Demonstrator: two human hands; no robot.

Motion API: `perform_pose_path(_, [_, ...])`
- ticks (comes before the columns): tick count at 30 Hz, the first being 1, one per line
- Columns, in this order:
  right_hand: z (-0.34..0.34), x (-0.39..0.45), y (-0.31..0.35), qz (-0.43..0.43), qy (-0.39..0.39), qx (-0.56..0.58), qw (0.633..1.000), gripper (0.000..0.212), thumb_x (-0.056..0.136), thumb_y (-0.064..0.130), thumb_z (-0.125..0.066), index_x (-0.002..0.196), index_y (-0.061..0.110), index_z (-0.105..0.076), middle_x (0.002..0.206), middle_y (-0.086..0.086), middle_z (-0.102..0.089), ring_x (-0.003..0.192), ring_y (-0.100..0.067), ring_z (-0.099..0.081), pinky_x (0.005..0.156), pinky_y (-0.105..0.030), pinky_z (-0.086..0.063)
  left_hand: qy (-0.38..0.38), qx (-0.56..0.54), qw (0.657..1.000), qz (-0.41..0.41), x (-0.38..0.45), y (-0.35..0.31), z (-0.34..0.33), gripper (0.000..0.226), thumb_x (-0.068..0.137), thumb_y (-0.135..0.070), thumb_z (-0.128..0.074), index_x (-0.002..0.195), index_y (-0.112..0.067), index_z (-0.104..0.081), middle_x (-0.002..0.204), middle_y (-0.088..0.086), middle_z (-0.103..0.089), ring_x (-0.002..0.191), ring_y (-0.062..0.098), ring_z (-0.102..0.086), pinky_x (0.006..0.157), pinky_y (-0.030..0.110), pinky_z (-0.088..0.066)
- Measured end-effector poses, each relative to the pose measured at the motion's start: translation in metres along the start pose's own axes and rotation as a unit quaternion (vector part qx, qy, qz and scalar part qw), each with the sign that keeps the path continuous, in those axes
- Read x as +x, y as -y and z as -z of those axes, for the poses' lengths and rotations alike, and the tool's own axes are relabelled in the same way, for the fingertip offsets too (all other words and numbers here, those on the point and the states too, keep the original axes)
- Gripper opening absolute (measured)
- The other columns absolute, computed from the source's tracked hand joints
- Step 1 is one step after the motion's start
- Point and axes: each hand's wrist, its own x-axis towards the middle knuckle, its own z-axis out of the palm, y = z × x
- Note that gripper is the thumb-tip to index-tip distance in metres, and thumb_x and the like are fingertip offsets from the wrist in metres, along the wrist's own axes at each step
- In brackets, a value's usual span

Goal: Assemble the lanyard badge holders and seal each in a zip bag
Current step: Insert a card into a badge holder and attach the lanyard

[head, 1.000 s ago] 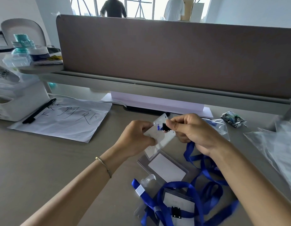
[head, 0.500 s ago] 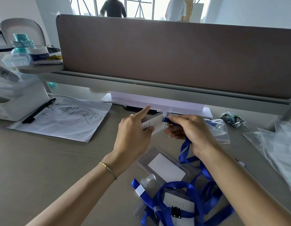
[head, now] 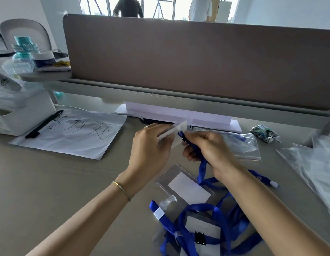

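Handwritten paper sheet (head: 71, 133) on tabletop (head: 49, 182), black pen (head: 44, 124) on its left edge touching white box (head: 22, 111); crumpled wrapper (head: 264, 133) far right; brown divider panel (head: 197, 61) behind.

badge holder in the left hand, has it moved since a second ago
Yes. The badge holder gripped by the left hand has gone up and away from the person, toward the white strip under the desk divider, and is now tilted nearly edge-on.

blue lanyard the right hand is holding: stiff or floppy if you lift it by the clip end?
Likely floppy: the blue lanyard hangs limp from the right hand and lies in loose loops on the desk. Probably light, since a fingertip pinch carries it. The trailing strap may drag or snag the badge holder it lies beside.
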Motion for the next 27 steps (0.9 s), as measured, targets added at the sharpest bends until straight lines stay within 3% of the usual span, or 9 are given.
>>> perform_pose_path(4, [-0.001, 0.001, -0.004, 0.021, 0.084, 0.009, 0.996, 0.022, 0.099, 0.017, -0.057, 0.090, 0.005, -0.073, 0.061, -0.007, -0.065, 0.055, -0.017, -0.057, 0.054, -0.027, -0.047, 0.029, -0.121, 0.986, 0.113, 0.007, 0.001, 0.006, 0.012, 0.087, -0.008, -0.060, 0.077, -0.005, -0.066, 0.069, 0.013, -0.059, 0.059, 0.024, -0.048, 0.052, 0.033, -0.036])
perform_pose_path(7, [-0.001, 0.001, -0.005, 0.001, 0.139, 0.030, 0.990, 0.019, 0.097, 0.011, -0.058, 0.091, 0.005, -0.075, 0.063, -0.007, -0.061, 0.057, -0.018, -0.054, 0.054, -0.026, -0.046, 0.050, -0.218, 0.957, 0.184, 0.011, 0.000, 0.012, 0.016, 0.090, -0.004, -0.055, 0.081, 0.008, -0.059, 0.070, 0.019, -0.054, 0.064, 0.015, -0.044, 0.060, 0.029, -0.032])
perform_pose_path(11, [-0.001, -0.001, -0.003, -0.023, 0.171, 0.038, 0.984, 0.025, 0.100, 0.015, -0.054, 0.086, 0.003, -0.071, 0.057, -0.005, -0.051, 0.054, -0.018, -0.049, 0.054, -0.025, -0.045, 0.057, -0.322, 0.904, 0.277, 0.018, 0.007, 0.016, 0.023, 0.093, -0.007, -0.053, 0.097, -0.007, -0.075, 0.096, 0.020, -0.072, 0.086, 0.025, -0.062, 0.074, 0.035, -0.046])
perform_pose_path(13, [-0.001, -0.002, -0.002, -0.025, 0.181, 0.032, 0.983, 0.030, 0.102, 0.018, -0.050, 0.082, 0.004, -0.068, 0.055, -0.004, -0.046, 0.052, -0.020, -0.048, 0.055, -0.027, -0.045, 0.052, -0.363, 0.875, 0.317, 0.021, 0.010, 0.018, 0.023, 0.094, -0.010, -0.055, 0.105, -0.009, -0.075, 0.098, 0.014, -0.073, 0.092, 0.026, -0.062, 0.072, 0.032, -0.050])
perform_pose_path(18, [0.000, -0.004, 0.000, -0.046, 0.234, 0.021, 0.971, 0.037, 0.104, 0.025, -0.046, 0.075, 0.007, -0.061, 0.055, -0.005, -0.040, 0.051, -0.021, -0.048, 0.057, -0.026, -0.045, 0.027, -0.484, 0.772, 0.410, 0.028, 0.012, 0.024, 0.018, 0.093, -0.013, -0.059, 0.107, -0.006, -0.068, 0.089, 0.008, -0.067, 0.077, 0.018, -0.064, 0.064, 0.025, -0.055])
perform_pose_path(21, [0.002, -0.003, 0.001, -0.060, 0.270, 0.041, 0.960, 0.038, 0.102, 0.029, -0.046, 0.071, 0.009, -0.058, 0.056, -0.006, -0.037, 0.054, -0.024, -0.046, 0.059, -0.025, -0.045, 0.037, -0.541, 0.725, 0.425, 0.031, 0.007, 0.030, 0.009, 0.092, -0.011, -0.057, 0.091, -0.009, -0.067, 0.078, 0.004, -0.067, 0.064, 0.014, -0.065, 0.053, 0.023, -0.052])
perform_pose_path(24, [0.010, 0.001, -0.003, -0.062, 0.305, 0.067, 0.948, 0.037, 0.100, 0.032, -0.048, 0.069, 0.012, -0.054, 0.057, -0.005, -0.036, 0.057, -0.025, -0.046, 0.064, -0.028, -0.044, 0.063, -0.569, 0.702, 0.423, 0.032, 0.003, 0.035, 0.018, 0.092, -0.007, -0.054, 0.077, -0.010, -0.064, 0.072, 0.004, -0.064, 0.054, 0.014, -0.063, 0.045, 0.019, -0.047])
perform_pose_path(27, [0.017, 0.005, -0.005, -0.065, 0.311, 0.095, 0.943, 0.034, 0.095, 0.034, -0.051, 0.067, 0.014, -0.052, 0.057, -0.004, -0.035, 0.057, -0.024, -0.045, 0.065, -0.031, -0.043, 0.136, -0.541, 0.719, 0.415, 0.032, 0.001, 0.040, 0.027, 0.091, -0.007, -0.050, 0.071, -0.010, -0.066, 0.069, 0.004, -0.063, 0.051, 0.014, -0.061, 0.041, 0.018, -0.043])
